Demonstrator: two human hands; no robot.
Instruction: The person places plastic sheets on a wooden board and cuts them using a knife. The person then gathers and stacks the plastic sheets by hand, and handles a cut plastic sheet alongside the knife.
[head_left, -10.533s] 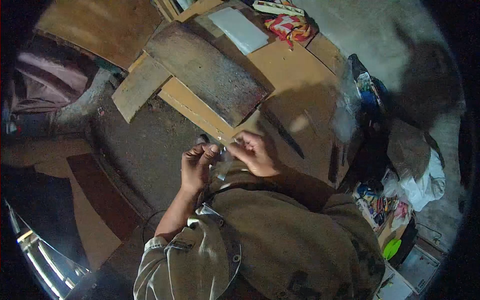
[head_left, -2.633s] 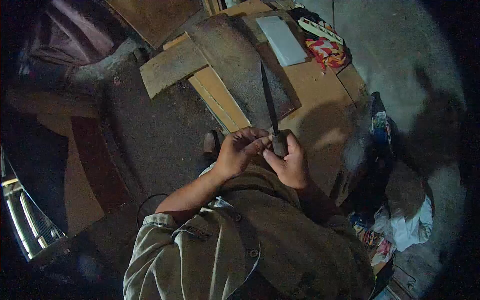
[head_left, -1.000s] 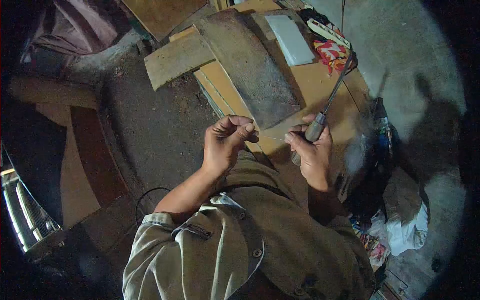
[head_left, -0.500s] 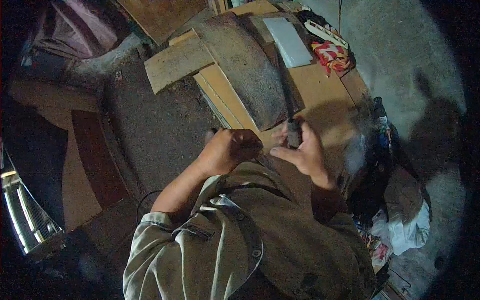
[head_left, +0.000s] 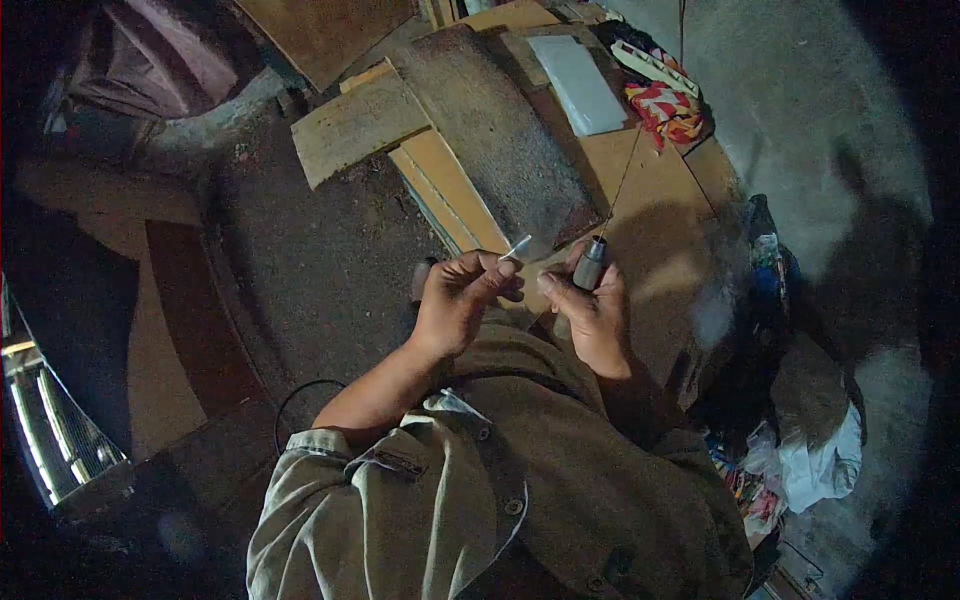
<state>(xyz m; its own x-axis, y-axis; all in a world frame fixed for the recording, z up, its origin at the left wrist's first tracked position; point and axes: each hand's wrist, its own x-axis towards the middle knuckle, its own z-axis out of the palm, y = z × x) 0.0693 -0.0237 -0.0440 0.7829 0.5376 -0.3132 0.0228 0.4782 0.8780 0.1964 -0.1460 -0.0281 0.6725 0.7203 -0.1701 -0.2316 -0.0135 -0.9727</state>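
Observation:
My left hand [head_left: 458, 300] pinches a thin white stick [head_left: 516, 247] between thumb and fingertips, its free end pointing up and to the right. Just to the right, my right hand [head_left: 592, 320] is closed around a tool with a grey cylindrical handle [head_left: 590, 268] and a metal collar. From the collar a long, very thin rod [head_left: 620, 185] points up and away; its exact kind is unclear. The two hands are close together but apart, in front of my lap. Beyond them lies a dark, worn board [head_left: 500, 130] with a dusty surface.
A shorter plank [head_left: 360, 135] lies across lighter wood strips at the left. Further right are a white flat slab [head_left: 577, 85], a red-and-yellow cloth [head_left: 665, 112] and a pale slotted strip [head_left: 655, 67]. A bottle [head_left: 766, 250] and white plastic bags [head_left: 822, 465] sit at the right.
The white stick has come into sight in my left hand. My right hand has shifted slightly down and left, and the tool, blurred before, now shows its collar and thin rod clearly.

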